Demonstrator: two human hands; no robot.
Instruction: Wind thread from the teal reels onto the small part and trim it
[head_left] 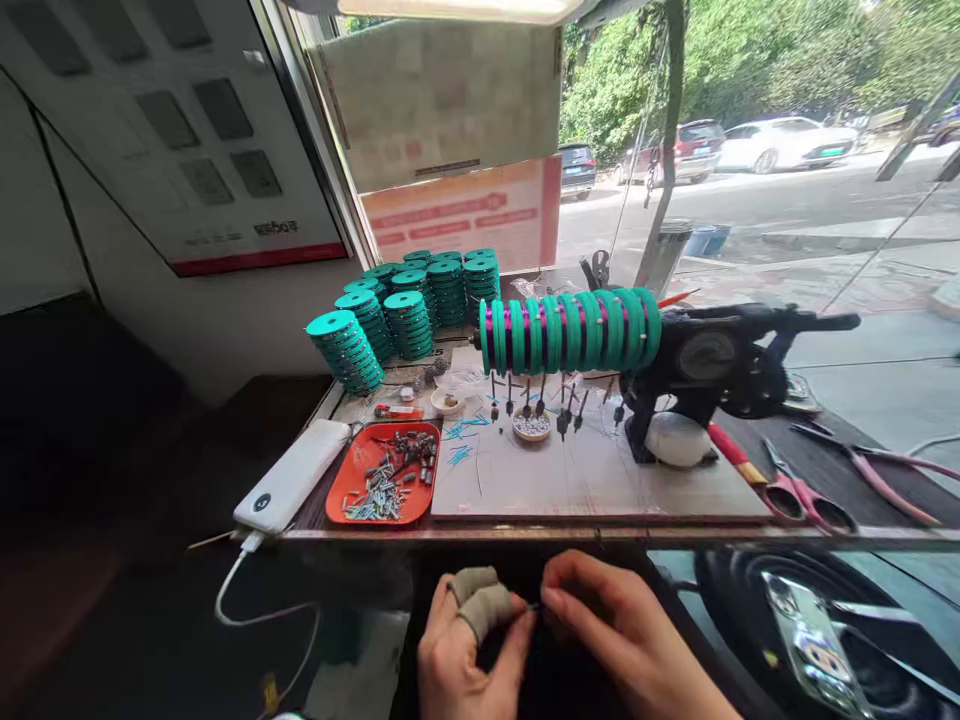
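Below the table's front edge, my left hand (472, 645) and my right hand (615, 615) come together, thumbs and fingertips pinched. Between the fingertips shows a tiny dark bit, too small to name. Two fingers of the left hand wear beige fabric sleeves (480, 605). Beyond the hands, a row of teal foam spools (570, 330) wound with purple line sits on a black winding machine (705, 360). Small dark weights (562, 422) hang beneath the spools, over a pale board (600, 490). A small dish of white beads (532, 426) stands on that board.
An orange tray (337, 500) holds small metal parts, beside a white power bank (292, 475) with a cable. Stacks of teal spools (409, 325) stand behind. Pink-handled scissors (806, 495) and pliers (862, 460) lie at the right. A lighter (399, 412) lies behind the tray.
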